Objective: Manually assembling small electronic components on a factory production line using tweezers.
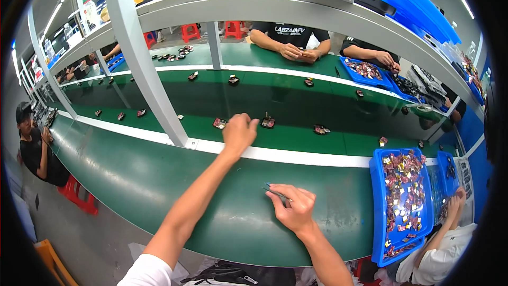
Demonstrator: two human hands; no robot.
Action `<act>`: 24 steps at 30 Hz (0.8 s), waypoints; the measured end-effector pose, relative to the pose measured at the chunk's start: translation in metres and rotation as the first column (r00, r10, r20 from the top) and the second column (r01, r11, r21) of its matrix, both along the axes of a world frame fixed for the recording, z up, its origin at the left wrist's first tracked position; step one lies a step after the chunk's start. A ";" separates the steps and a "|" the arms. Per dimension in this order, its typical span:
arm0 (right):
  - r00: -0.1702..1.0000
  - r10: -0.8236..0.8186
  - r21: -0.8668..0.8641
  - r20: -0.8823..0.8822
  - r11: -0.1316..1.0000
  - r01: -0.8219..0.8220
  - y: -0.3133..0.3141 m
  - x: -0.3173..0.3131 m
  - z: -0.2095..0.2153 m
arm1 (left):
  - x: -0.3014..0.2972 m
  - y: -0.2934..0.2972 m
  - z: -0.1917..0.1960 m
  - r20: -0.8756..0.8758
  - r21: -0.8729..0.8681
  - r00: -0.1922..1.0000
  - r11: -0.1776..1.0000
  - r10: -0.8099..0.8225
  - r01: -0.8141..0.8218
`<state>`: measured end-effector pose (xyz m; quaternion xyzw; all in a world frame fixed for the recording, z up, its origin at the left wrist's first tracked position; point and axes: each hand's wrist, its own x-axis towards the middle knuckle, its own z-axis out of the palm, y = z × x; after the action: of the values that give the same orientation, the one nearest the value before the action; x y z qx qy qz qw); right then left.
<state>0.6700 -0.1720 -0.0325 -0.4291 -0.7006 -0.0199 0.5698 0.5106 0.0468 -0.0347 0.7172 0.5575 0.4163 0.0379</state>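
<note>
Nearest you, your right hand (297,207) rests on the green bench (159,180); its thumb and forefinger are pinched together on thin metal tweezers (275,191), whose long axis runs up and to your left, tips pointing away from the palm; beside it on your right sits a blue tray (377,206) heaped with small foil-coloured parts.

Further out, your left hand (239,132) stretches across the white strip (296,154) to the conveyor belt (296,100); its fingers are curled loosely down, and whether they grip anything you cannot tell from here; a small dark-and-red part (219,123) lies just beside it on its left, and another small part (268,122) just beside it on its right, a thin stem standing up from it; so your left hand is much the nearer to both, while the tweezers lie well back, toward you and slightly right of them.

Beyond, more small parts dot the belt; across it other people's hands (299,53) work at their own bench, near another blue tray (346,70).
</note>
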 end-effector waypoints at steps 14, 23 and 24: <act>1.000 0.014 0.005 -0.007 1.000 -0.014 0.000 -0.003 -0.003 | -0.002 0.016 0.009 -0.184 -0.211 0.983 0.977 0.000 -0.040; 1.000 0.015 -0.009 0.025 1.000 -0.015 -0.001 -0.002 -0.003 | 0.008 0.031 0.002 0.052 -0.378 0.988 0.918 0.147 -0.117; 0.999 0.007 -0.016 0.033 1.000 -0.007 -0.002 -0.001 -0.003 | 0.010 0.030 0.004 0.055 -0.377 0.988 0.919 0.147 -0.116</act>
<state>0.6690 -0.1736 -0.0360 -0.4309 -0.7116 -0.0195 0.5547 0.5210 0.0771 -0.0311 0.6401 0.6713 0.3336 0.1684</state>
